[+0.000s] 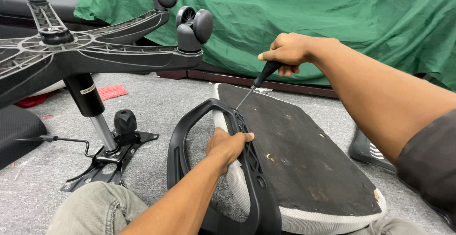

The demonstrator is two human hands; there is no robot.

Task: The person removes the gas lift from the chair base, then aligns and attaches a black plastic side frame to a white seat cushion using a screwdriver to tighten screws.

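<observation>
A rumpled green cloth sheet [304,21] is lying well beyond both hands, across the back of the grey carpeted floor [152,107]. Off to the left of the hands, an upturned black plastic star-shaped chair base with castor wheels [90,50] is leaning over the floor. Directly under the hands, an overturned chair seat with a dark fabric underside and white mesh edging [304,159] is lying flat, its long axis running from near the person's knees away toward the cloth. Along its left edge, a black plastic looped armrest [237,168] is standing, and the left hand [228,145] is clenching around its bracket. The right hand [287,52], farther out and higher, is gripping a black-handled thin-shafted screwdriver [254,85], slanting down-left with its tip meeting the armrest's far end, just beyond the left hand.
</observation>
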